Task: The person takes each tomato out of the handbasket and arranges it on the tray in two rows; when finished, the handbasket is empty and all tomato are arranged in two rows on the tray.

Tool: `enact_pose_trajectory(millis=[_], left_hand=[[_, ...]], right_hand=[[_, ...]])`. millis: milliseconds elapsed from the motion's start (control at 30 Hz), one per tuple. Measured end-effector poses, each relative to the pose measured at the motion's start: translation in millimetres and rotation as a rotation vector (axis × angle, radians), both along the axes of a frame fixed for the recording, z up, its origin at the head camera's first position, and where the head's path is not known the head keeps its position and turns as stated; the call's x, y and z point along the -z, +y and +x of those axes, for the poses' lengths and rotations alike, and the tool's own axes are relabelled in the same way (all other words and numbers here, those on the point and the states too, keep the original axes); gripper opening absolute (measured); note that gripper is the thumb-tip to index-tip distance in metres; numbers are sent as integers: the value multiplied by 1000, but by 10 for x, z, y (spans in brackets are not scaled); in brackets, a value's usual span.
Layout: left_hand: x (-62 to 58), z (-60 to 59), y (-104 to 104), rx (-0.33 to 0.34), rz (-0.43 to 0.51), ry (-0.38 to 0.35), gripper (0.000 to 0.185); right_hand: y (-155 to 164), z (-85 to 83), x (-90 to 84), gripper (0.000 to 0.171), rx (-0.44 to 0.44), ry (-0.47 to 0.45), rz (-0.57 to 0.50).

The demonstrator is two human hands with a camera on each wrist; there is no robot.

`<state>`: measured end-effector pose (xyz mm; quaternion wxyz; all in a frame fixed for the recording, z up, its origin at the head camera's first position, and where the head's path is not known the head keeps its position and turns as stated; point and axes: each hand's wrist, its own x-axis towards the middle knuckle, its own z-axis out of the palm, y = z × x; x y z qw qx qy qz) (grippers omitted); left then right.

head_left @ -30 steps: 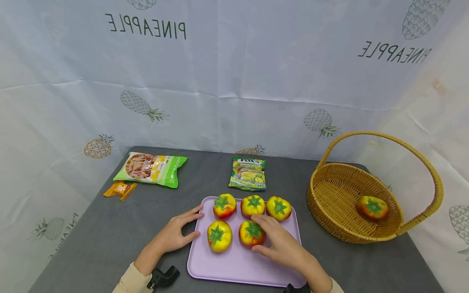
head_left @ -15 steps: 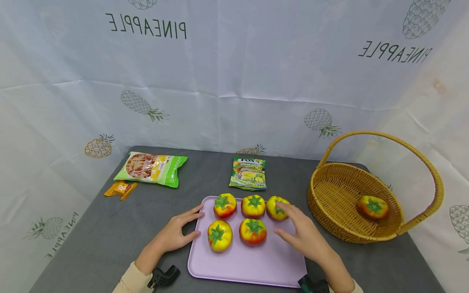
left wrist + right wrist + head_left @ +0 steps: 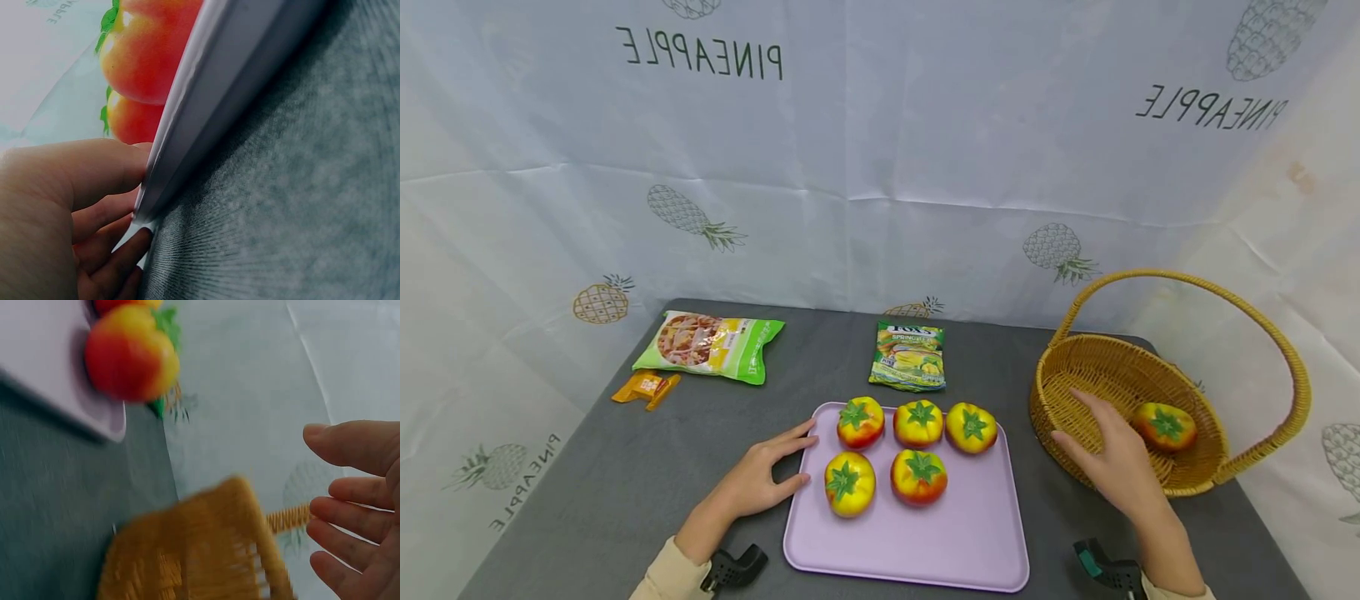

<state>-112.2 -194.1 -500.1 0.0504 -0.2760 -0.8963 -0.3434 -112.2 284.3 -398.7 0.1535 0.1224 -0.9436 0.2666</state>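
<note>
My left hand (image 3: 762,473) rests at the left edge of a lilac tray (image 3: 917,546), its fingertips and thumb touching the rim. The left wrist view shows that thumb (image 3: 106,172) against the tray's edge. Several yellow-red persimmons with green leafy tops sit on the tray, among them a front one (image 3: 918,478) and a back right one (image 3: 972,428). My right hand (image 3: 1116,467), fingers spread and holding nothing, is over the near left rim of a wicker basket (image 3: 1093,367). One persimmon (image 3: 1163,426) lies inside the basket, to the right of that hand.
A green and white food bag (image 3: 709,346) lies at the back left, with a small orange packet (image 3: 646,388) before it. Behind the tray is a green candy bag (image 3: 908,357). The basket's tall handle (image 3: 1232,304) arches up. A pineapple-print cloth (image 3: 850,150) hangs behind the table.
My right hand has left the front right persimmon on the tray and moved right to the basket, carrying nothing. The left hand stays at the tray edge.
</note>
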Motion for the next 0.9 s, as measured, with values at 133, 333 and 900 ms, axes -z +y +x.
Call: enact_pose_trajectory(millis=[133,333,900], left_hand=[[-22,1,5,8,5,-20,47],[-34,3,3,13,4,-23,47],[-13,8,2,9,-1,-29,47]], right_hand=[[261,-47,-8,64,90,-30,13],[593,-143,58,72,209,-121,41],[1028,-415,134,90,434,-367,159]])
